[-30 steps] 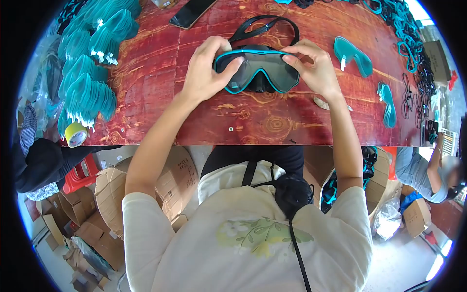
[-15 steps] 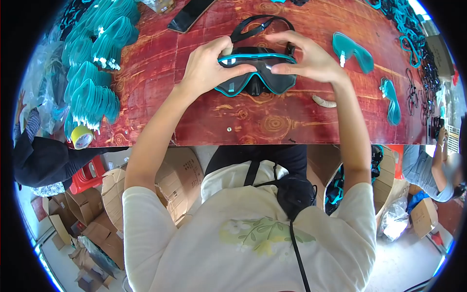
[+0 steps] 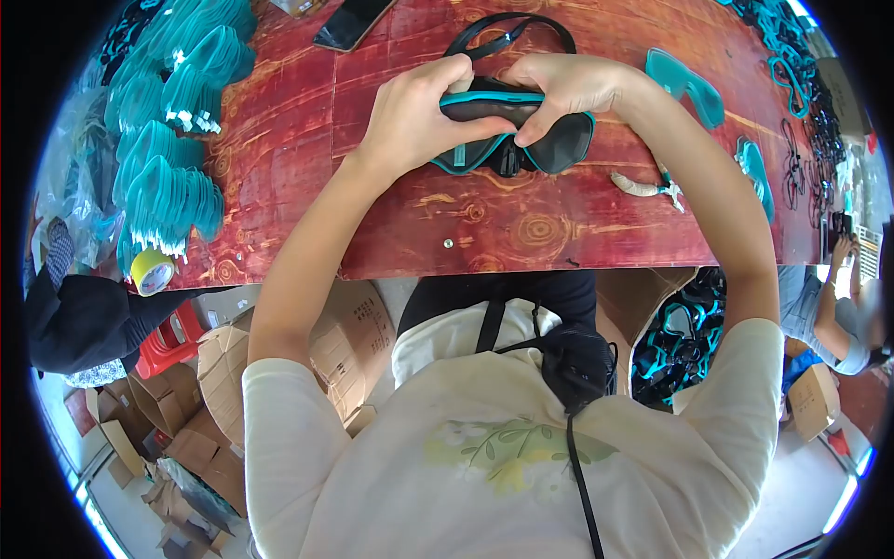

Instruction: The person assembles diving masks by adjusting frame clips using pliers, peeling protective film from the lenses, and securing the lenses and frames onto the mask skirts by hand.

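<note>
Bringing both thumbs together at the center, we're holding the black-and-teal diving mask (image 3: 564, 144) on the red wood-grain tabletop (image 3: 400, 242), just beyond its near edge. Our left hand (image 3: 405, 116) is gripping the upper left side, fingers curling over the top rim and thumb lying across the left lens. Our right hand (image 3: 577, 82) is doing the newest moving: it's coming further inward than half a second ago, its thumb now pointing down beside the nose bridge and its fingers bending over the top. Both grips are looking narrow, and that shift is putting our hold, as we're judging it, on the middle of the frame rather than its sides.

The black strap (image 3: 510, 26) is looping out at twelve o'clock, and a smartphone (image 3: 352, 23) is lying at ten. Stacks of teal mask-shaped pieces (image 3: 169, 196) are crowding nine o'clock, with the yellow tape roll (image 3: 151, 272) sitting at eight. One loose teal piece (image 3: 691, 86) is resting between two and three, another (image 3: 756, 172) at three, and a curved beige object (image 3: 635, 185) is lying at four. Our fingers are hiding part of the top rim, so we're not telling whether it's fully seated.
</note>
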Demonstrator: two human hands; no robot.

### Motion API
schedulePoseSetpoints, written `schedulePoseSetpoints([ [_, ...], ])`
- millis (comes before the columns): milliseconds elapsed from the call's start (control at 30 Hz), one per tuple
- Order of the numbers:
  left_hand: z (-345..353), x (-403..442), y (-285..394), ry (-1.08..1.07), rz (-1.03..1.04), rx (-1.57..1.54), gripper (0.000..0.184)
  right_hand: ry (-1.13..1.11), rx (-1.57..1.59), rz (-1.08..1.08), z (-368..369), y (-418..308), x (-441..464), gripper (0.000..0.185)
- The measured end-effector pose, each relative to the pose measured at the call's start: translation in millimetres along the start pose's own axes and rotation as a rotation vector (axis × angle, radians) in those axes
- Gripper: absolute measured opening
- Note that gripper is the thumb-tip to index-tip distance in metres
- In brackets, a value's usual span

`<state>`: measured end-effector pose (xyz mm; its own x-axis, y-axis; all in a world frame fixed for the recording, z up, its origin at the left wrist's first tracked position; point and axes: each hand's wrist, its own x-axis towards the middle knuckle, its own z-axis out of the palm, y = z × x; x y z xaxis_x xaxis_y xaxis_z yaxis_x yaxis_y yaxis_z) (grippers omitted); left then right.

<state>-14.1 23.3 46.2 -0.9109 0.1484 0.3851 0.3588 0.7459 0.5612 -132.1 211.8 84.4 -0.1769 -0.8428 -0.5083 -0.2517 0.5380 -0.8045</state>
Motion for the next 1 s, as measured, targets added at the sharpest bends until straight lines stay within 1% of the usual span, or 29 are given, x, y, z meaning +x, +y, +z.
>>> schedulePoseSetpoints([
  [33, 0, 0, 0, 0.007, 0.010, -0.009, 0.054, 0.013, -0.035, -0.027, 0, 2, 0, 0.036],
  [133, -4, 2, 3, 0.028, 0.039, -0.035, 0.050, 0.134, -0.156, -0.171, 1, 8, -3, 0.048],
  [233, -6, 8, -4, 0.011, 0.071, 0.003, 0.049, 0.498, -0.182, -0.384, 19, 25, -17, 0.065],
  [267, -8, 7, -6, -0.005, 0.052, -0.006, 0.048, 0.666, -0.367, -0.397, 23, 30, -26, 0.076],
  [300, -9, 7, -8, -0.017, 0.032, -0.014, 0.048, 0.872, -0.290, -0.384, 36, 22, -38, 0.061],
  [367, -13, 9, -8, -0.004, 0.014, -0.030, 0.048, 1.164, 0.218, -0.333, 65, 33, -51, 0.041],
  [433, -17, 11, -2, 0.043, 0.019, -0.047, 0.048, 1.259, 0.504, -0.174, 103, 32, -66, 0.026],
  [500, -20, 14, 0, 0.065, -0.066, -0.121, 0.049, 1.078, 0.703, -0.211, 135, 25, -64, 0.022],
  [567, -25, 19, 8, 0.097, -0.139, -0.214, 0.050, 0.983, 0.844, -0.190, 151, 25, -49, 0.024],
  [600, -30, 21, 19, 0.110, -0.149, -0.312, 0.049, 0.937, 0.976, -0.327, 154, 21, -41, 0.032],
  [667, -33, 21, 40, 0.110, -0.185, -0.379, 0.048, 0.839, 1.206, -0.677, 151, 28, -23, 0.042],
  [733, -32, 19, 50, 0.107, -0.196, -0.442, 0.047, 0.843, 1.350, -0.982, 142, -13, -20, 0.056],
  [767, -32, 18, 55, 0.117, -0.179, -0.426, 0.046, 0.860, 1.345, -0.983, 139, -16, -22, 0.056],
  [867, -29, 17, 60, 0.151, -0.228, -0.465, 0.046, 0.890, 1.372, -0.961, 134, -18, -20, 0.053],
  [967, -24, 17, 55, 0.135, -0.262, -0.465, 0.046, 0.995, 1.296, -0.846, 135, -12, -15, 0.058],
  [1000, -20, 18, 53, 0.118, -0.274, -0.466, 0.046, 1.013, 1.358, -0.857, 134, -14, -14, 0.053],
])
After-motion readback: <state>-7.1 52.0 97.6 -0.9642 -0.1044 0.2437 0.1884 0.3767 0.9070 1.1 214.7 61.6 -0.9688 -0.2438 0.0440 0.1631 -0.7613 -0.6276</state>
